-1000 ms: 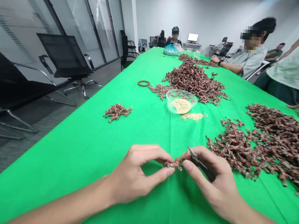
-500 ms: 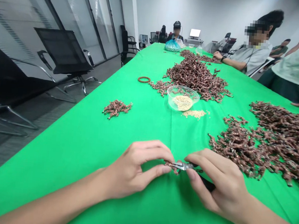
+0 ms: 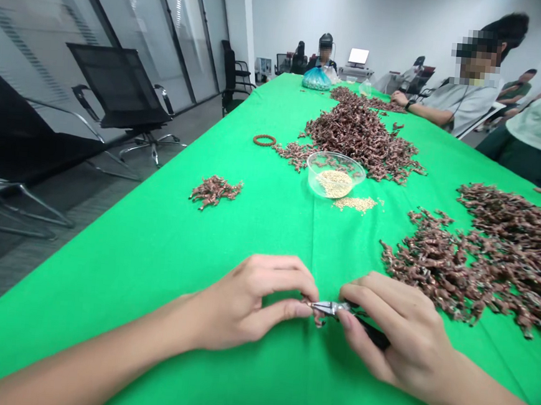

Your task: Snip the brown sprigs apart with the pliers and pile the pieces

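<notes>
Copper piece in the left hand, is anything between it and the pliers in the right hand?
Nothing visible stands between them. The small copper piece, pinched by the left hand, sits right at the metal tip of the pliers, held in the right hand.

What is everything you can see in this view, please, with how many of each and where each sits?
green tablecloth: one, bright green, covering the long table
copper-coloured heaps: four, reddish brown, spread along the cloth
clear bowl: one, transparent, mid-table
beige grains: many, beige, in the bowl and spilled beside it
copper-coloured ring: one, reddish brown, left of the bowl
blue plastic bag: one, blue, far end of the table
black mesh chairs: three, black, left of the table
seated co-worker: one, grey shirt, right of the table
small pliers: one, silver and black, in the right hand
copper-coloured piece: one, reddish brown, at the pliers' tip
left hand: one, bare, foreground left, pinching the piece
right hand: one, bare, foreground right
</notes>
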`<state>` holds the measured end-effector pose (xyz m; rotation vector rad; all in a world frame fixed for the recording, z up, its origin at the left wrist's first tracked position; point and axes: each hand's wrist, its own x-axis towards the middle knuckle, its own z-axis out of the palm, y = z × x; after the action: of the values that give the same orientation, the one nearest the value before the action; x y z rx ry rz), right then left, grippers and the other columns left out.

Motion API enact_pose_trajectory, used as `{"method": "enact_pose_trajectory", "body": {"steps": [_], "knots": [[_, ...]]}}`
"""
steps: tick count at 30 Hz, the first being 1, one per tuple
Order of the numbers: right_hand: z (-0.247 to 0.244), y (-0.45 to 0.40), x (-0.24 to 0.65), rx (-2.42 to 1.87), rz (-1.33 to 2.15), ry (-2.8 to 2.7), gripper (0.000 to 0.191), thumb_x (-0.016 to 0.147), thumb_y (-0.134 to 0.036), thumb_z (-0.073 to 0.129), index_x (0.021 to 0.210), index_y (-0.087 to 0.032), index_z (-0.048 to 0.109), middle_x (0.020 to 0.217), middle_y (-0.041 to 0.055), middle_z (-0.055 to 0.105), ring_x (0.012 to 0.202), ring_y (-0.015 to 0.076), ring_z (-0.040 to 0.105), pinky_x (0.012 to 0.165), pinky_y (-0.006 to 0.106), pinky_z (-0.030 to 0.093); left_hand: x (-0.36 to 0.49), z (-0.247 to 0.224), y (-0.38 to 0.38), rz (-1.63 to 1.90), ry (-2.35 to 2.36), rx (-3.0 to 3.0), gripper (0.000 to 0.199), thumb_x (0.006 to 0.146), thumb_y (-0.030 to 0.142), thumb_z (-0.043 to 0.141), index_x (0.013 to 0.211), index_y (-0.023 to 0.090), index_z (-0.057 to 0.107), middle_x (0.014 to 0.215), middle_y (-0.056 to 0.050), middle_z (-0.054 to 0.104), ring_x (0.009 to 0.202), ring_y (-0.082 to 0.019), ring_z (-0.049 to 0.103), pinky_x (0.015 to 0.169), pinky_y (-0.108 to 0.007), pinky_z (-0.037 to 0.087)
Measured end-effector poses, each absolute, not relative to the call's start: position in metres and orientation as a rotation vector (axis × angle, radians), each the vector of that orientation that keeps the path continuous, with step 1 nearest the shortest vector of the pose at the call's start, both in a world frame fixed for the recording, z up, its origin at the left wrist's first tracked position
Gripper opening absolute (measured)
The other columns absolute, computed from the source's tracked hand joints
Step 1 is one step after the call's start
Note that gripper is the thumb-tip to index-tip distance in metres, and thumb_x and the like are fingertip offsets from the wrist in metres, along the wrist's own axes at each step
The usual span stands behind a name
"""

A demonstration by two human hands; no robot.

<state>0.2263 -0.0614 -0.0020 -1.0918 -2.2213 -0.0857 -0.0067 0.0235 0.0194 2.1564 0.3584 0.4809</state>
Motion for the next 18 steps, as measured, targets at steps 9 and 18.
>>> {"method": "enact_pose_trajectory", "body": {"steps": [9,18], "knots": [[-0.007,-0.062,0.226,-1.095,-0.05,-2.225,0.005,0.092,-0.016,0.057,0.097,-0.016,0.055,0.073,0.0034,0.056,0.059,0.0134,0.045,0.052,0.028,0.033,-0.005,0.019,0.025,0.444,0.41,2.095,0.012,0.096,0.02,0.057,0.095,0.013,0.067,0.094,-0.006,0.066,0.09,-0.015,0.061,0.085,-0.026,0.045],[-0.009,-0.064,0.216,-1.241,-0.101,-2.136,0.006,0.094,-0.018,0.055,0.092,-0.014,0.059,0.068,0.002,0.054,0.056,0.0124,0.046,0.053,0.028,0.034,-0.002,0.01,0.015,0.657,0.563,2.208,0.013,0.097,0.019,0.055,0.1,0.013,0.066,0.098,-0.006,0.063,0.09,-0.015,0.058,0.082,-0.027,0.045]]}}
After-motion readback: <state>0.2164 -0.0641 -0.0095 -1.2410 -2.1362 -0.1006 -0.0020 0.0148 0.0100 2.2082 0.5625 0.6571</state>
